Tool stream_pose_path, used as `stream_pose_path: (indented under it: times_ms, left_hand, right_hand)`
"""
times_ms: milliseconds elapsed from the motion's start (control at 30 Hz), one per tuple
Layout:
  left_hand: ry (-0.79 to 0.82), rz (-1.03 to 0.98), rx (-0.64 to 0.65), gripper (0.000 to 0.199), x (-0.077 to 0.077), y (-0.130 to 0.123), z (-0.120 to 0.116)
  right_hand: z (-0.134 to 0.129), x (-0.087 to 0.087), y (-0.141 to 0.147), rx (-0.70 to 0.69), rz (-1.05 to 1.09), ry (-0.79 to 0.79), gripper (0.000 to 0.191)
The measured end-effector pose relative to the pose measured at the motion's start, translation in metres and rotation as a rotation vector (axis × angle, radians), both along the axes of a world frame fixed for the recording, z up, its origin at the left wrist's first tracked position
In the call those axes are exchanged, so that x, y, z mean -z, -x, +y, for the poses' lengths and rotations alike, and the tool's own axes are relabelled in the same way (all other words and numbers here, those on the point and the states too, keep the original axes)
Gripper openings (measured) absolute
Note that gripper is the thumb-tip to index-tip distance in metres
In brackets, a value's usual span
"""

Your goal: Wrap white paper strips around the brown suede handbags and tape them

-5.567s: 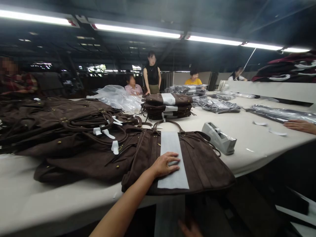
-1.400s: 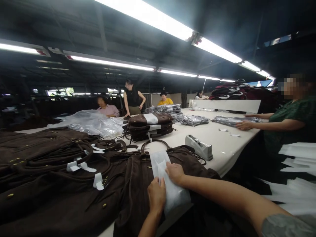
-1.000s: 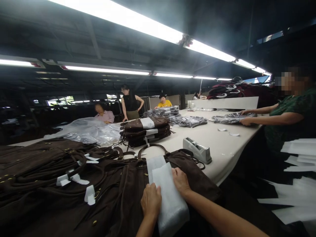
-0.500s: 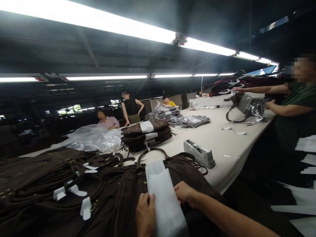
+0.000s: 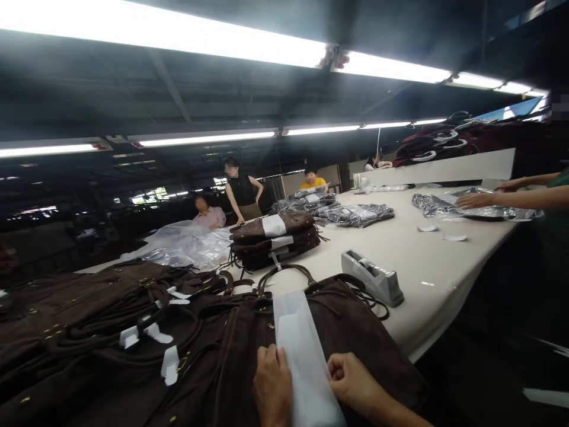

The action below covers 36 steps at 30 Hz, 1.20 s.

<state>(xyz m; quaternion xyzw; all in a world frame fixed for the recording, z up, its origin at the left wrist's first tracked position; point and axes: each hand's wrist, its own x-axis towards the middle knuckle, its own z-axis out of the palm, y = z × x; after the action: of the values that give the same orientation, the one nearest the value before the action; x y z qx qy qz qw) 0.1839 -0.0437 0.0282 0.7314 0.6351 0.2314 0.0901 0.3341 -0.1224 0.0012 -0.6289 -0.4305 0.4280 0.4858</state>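
A white paper strip (image 5: 306, 356) lies lengthwise over a dark brown bag (image 5: 360, 332) in front of me. My left hand (image 5: 272, 385) has its fingers curled closed on the strip's left edge. On the opposite edge, my right hand (image 5: 355, 382) pinches the paper between thumb and fingers. The lower end of the strip runs out of view. Beyond it stands the bag's looped handle (image 5: 288, 268), with a white tag attached. More brown bags (image 5: 102, 308) with brass studs and white tags are heaped to the left.
A grey tape dispenser (image 5: 371, 279) stands just beyond the bag. Stacked brown bags with white bands (image 5: 275, 240), clear plastic sheeting (image 5: 186, 246) and plastic-wrapped bags (image 5: 355, 214) lie farther back. At the right, a co-worker's hands (image 5: 484, 198) rest on a wrapped bag.
My view has turned slightly right, shifting the scene leftward or rightward in frame; both hands stay at the strip's edges. The co-worker's wrapped bag, held up earlier, now lies flat on the table.
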Motion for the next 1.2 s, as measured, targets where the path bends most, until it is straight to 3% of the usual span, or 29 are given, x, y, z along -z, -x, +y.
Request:
stream_pose_path:
  times_ms: [100,200,367,467,567,700,800,900,1067,1200]
  left_hand:
    - [-0.089,0.037,-0.019,0.032,0.001,-0.003,-0.003]
    - [-0.030,0.140,-0.003,0.034,-0.001,-0.008,-0.003]
    - [0.073,0.263,-0.008,0.035,-0.004,-0.014,0.001]
    - [0.074,0.260,-0.031,0.037,-0.003,-0.016,0.002]
    - [0.080,0.253,-0.044,0.036,-0.003,-0.016,0.002]
    - [0.086,0.238,-0.045,0.035,-0.003,-0.015,0.001]
    - [0.087,0.222,-0.045,0.035,-0.004,-0.015,0.001]
    - [0.089,0.212,-0.049,0.035,-0.003,-0.015,0.003]
    - [0.100,0.212,-0.018,0.031,-0.002,-0.015,0.005]
    - [-0.007,0.255,-0.005,0.030,-0.005,-0.015,0.001]
  right_hand:
    - [-0.002,0.001,0.000,-0.062,0.075,0.040,0.017]
    - [-0.002,-0.004,-0.001,-0.115,-0.015,0.091,0.018]
    - [-0.014,-0.031,-0.006,-0.136,-0.667,0.094,0.012]
    - [-0.018,-0.056,-0.010,-0.083,-0.863,0.070,0.015]
    - [-0.006,-0.081,-0.013,0.009,-0.910,-0.045,0.026]
    - [0.034,-0.094,-0.010,-0.066,-0.992,0.044,0.045]
    - [0.062,-0.084,-0.007,-0.115,-1.039,0.089,0.034]
    - [0.076,-0.062,-0.006,-0.069,-1.065,0.099,0.021]
    - [0.070,-0.023,-0.008,0.097,-1.011,0.110,0.027]
    - [0.067,-0.014,-0.006,0.194,-0.990,0.125,0.028]
